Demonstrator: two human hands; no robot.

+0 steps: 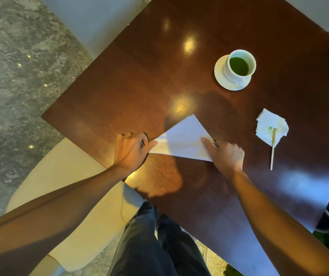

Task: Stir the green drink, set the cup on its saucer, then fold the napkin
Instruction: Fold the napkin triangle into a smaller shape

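We see warm, dim light from overhead, thrown back as bright glare spots on the polished table. Soft shadows spread beneath both arms. A cooler bluish sheen lies at the table's right edge. Wide-angle bending curves the edges; detail is slightly soft.

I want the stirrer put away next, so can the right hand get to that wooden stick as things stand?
Probably yes. The wooden stick lies on the table beside the right hand, with only bare table between them. That hand now presses the napkin and must let go first.
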